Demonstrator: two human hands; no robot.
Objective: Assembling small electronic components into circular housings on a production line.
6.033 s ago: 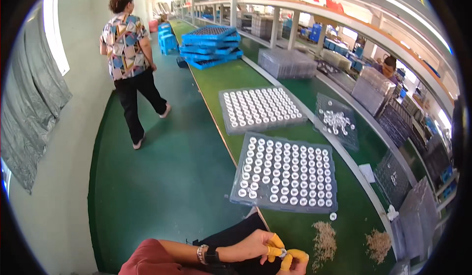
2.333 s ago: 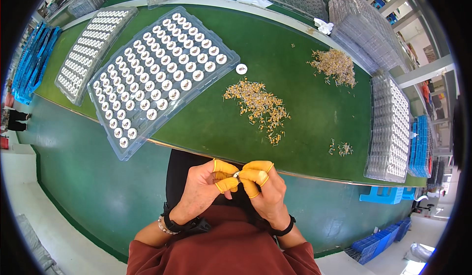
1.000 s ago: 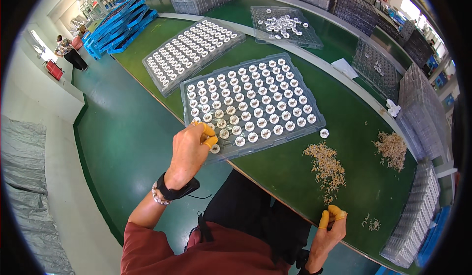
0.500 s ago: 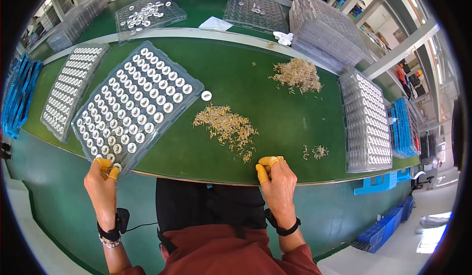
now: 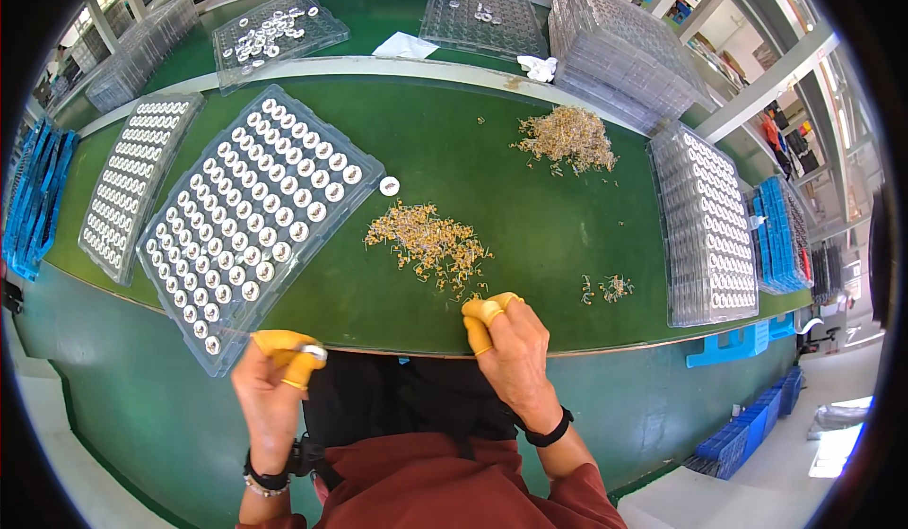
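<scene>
My left hand (image 5: pixel 272 382), in yellow finger cots, pinches a small round white part (image 5: pixel 313 351) just off the table's near edge. Beside it lies a clear plastic tray (image 5: pixel 312 238) filled with rows of the same round white parts. Over the table's front edge is my right hand (image 5: pixel 511 345), also in yellow finger cots, thumb and fingers pressed together; what they hold, if anything, is hidden. Its fingertips are at the near end of a loose pile of small yellow-and-silver bent metal pieces (image 5: pixel 430 243). A single round white part (image 5: pixel 389 186) rests by the tray's right corner.
Another filled tray (image 5: pixel 142 184) lies at far left, and a stack of filled trays (image 5: pixel 705 226) stands at right. A paler pile of small pieces (image 5: pixel 566 138) and a few strays (image 5: pixel 617 289) sit right of centre. Behind are stacked clear trays (image 5: pixel 619 52).
My left hand has drawn a round white part out of the tray's near corner and moved right with it. My right hand has shifted slightly left to the pile's near end.
</scene>
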